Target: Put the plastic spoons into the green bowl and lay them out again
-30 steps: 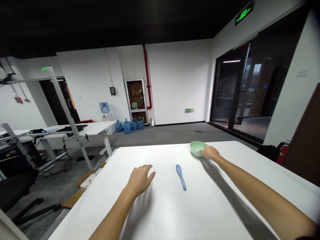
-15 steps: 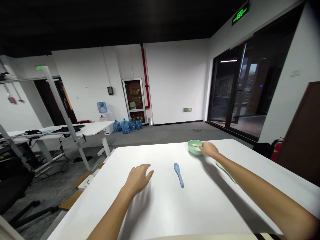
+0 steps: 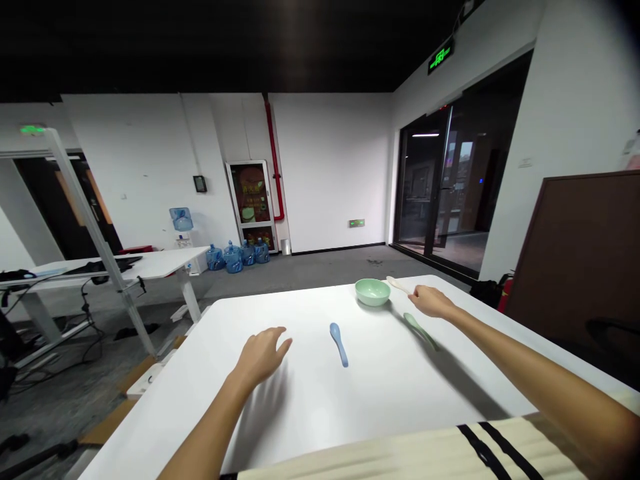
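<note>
A pale green bowl (image 3: 373, 291) stands near the far edge of the white table (image 3: 310, 407). My right hand (image 3: 431, 301) is just right of it, fingers closed on a cream spoon (image 3: 398, 285) whose end sticks out to the left above the table. A green spoon (image 3: 421, 331) lies on the table under my right wrist. A blue spoon (image 3: 339, 343) lies mid-table. My left hand (image 3: 260, 354) rests flat on the table left of the blue spoon, fingers stretched out, holding nothing.
A striped cream cloth (image 3: 450, 450) lies at the table's near edge. A brown board (image 3: 580, 247) leans at the right. Another white desk (image 3: 125, 263) with cables stands at the left, and blue water bottles (image 3: 235, 255) line the far wall.
My right hand has drawn back from the bowl to its right, now with a cream spoon in it. The view has turned right. My left hand stays flat.
</note>
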Motion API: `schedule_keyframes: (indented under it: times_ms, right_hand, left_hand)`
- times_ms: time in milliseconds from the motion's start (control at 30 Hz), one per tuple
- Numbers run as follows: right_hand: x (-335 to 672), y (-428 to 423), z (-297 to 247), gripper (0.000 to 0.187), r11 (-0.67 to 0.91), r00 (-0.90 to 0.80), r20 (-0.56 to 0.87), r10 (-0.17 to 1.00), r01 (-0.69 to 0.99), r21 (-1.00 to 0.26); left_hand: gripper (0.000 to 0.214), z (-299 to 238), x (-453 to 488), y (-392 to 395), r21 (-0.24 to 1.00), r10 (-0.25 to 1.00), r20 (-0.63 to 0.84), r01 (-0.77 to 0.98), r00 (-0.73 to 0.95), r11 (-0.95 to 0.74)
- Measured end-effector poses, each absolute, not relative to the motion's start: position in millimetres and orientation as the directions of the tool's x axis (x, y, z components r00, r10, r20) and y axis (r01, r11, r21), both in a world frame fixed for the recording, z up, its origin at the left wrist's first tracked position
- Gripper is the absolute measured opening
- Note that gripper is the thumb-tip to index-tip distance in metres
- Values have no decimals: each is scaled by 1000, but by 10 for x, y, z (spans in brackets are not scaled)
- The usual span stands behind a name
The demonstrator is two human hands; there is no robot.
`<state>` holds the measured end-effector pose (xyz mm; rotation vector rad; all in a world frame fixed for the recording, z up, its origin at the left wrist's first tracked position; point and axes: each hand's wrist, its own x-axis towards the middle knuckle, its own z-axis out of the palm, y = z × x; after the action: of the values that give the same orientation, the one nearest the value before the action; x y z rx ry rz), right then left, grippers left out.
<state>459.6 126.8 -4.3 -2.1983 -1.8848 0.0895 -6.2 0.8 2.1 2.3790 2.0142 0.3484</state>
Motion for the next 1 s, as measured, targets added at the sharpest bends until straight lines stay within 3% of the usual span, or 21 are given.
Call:
schedule_keyframes:
  times_ms: [267, 533, 1000]
  right_hand:
    - [4976, 1080, -389, 31, -225, 235, 23, 972, 951, -212]
    - [5058, 1017, -674, 22, -321, 283, -170, 944, 906, -276]
    - [5169, 1039, -829, 31, -343, 253, -310, 916, 896, -283]
  left_hand:
    - [49, 40, -39, -27, 142, 977, 156, 976, 144, -167]
    - [50, 68, -15, -60, 161, 979, 148, 973, 142, -166]
    - [50, 61, -24, -41, 154, 977, 155, 973, 147, -171]
